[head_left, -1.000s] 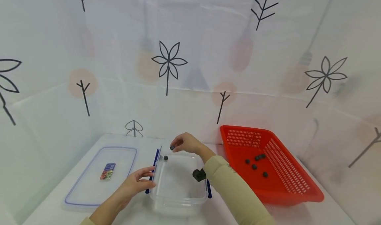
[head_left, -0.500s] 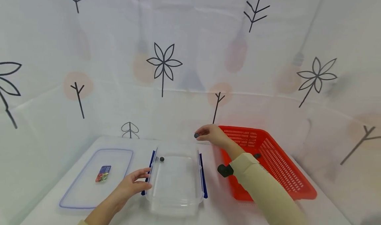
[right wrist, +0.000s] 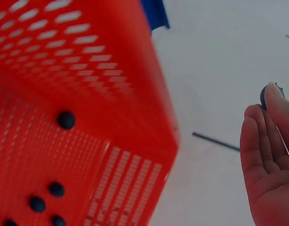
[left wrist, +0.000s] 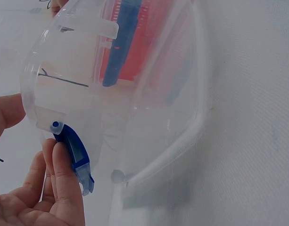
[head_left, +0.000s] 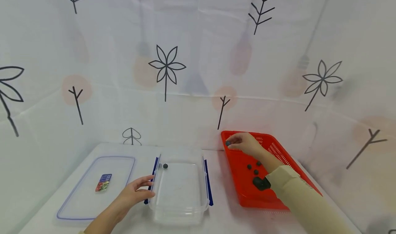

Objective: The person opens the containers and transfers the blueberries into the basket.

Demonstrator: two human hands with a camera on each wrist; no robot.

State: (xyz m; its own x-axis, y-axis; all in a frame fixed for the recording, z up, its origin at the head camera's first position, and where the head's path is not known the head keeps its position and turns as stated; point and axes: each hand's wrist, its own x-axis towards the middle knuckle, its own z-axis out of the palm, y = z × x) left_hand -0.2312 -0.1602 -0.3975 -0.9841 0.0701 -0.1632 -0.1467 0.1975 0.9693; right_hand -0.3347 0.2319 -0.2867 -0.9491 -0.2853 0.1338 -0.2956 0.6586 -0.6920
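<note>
My right hand (head_left: 247, 145) pinches a blueberry (head_left: 228, 143) between thumb and fingertips, above the far left part of the red basket (head_left: 247, 196). In the right wrist view, a crown-like edge shows on that blueberry (right wrist: 266, 98). Several more blueberries (right wrist: 66, 120) lie on the basket floor. A clear plastic box (head_left: 177, 208) stands lidless in the middle, its blue latches hanging at both sides. One blueberry (head_left: 165, 166) sits inside at its far left. My left hand (head_left: 134, 192) rests against the box's left side, its relaxed fingers touching the blue latch (left wrist: 76, 150) and the thumb at the rim.
A clear lid (head_left: 77, 206) with a blue seal and a coloured label (head_left: 103, 182) lies on the white table at the left. A patterned white curtain (head_left: 191, 120) hangs behind the table. A dark wrist camera (head_left: 261, 183) sits under my right wrist.
My right hand has moved from above the clear box, rightward to above the red basket, still pinching a blueberry. The left hand stays at the box; the head view has shifted slightly.
</note>
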